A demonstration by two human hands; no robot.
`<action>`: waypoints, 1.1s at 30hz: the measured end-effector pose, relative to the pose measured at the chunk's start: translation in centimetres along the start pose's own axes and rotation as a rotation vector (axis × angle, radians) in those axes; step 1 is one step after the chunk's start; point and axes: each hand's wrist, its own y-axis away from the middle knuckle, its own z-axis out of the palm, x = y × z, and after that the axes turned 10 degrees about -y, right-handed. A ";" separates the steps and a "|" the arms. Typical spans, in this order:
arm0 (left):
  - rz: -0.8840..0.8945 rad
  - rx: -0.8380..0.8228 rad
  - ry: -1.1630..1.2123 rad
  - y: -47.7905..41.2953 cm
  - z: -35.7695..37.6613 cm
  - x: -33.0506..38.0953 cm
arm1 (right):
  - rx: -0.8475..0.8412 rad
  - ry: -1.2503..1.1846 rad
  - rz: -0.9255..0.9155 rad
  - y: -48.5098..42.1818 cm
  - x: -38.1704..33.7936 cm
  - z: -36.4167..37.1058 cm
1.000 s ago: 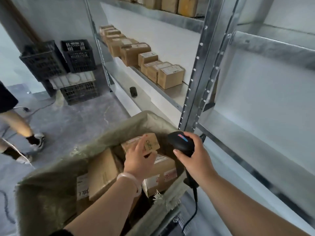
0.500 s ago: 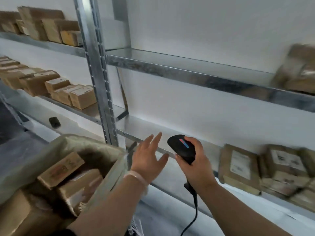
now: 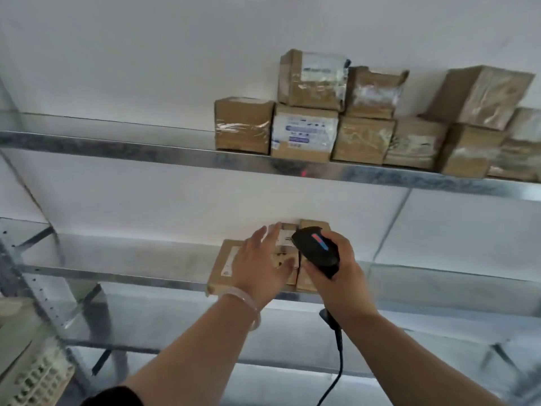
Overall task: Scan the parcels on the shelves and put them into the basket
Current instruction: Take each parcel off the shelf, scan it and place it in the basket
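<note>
My left hand (image 3: pixel 262 263) hovers with straight, spread fingers over a group of brown cardboard parcels (image 3: pixel 225 266) on the middle metal shelf (image 3: pixel 117 273); whether it touches them I cannot tell. Close to its right, my right hand (image 3: pixel 341 273) grips a black corded barcode scanner (image 3: pixel 317 250), whose head points at the same parcels. Both hands hide most of that group. The upper shelf (image 3: pixel 117 148) carries several more taped parcels (image 3: pixel 304 133), some stacked two high. A corner of the lined basket (image 3: pixel 20 353) shows at the lower left.
A white wall stands behind the shelving. A perforated metal upright (image 3: pixel 17 276) rises at the left. The scanner's cable (image 3: pixel 336 364) hangs down between my arms. A small red light spot (image 3: pixel 304 172) lies on the upper shelf's front edge.
My view has swung right and up, away from the basket. My left hand let go of a parcel in the basket and moved over the shelf parcels. The scanner came along.
</note>
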 end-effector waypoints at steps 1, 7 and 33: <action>0.018 0.001 0.008 -0.3 0.2 1.5 | 0.023 0.007 -0.003 0.0 -0.1 -1.6; 0.127 0.011 0.030 -2.7 -0.8 9.0 | 0.177 0.014 -0.061 -1.4 -1.8 -8.1; 0.440 -0.091 0.310 -7.7 3.1 38.9 | 0.547 0.189 -0.127 -6.7 -2.6 -36.7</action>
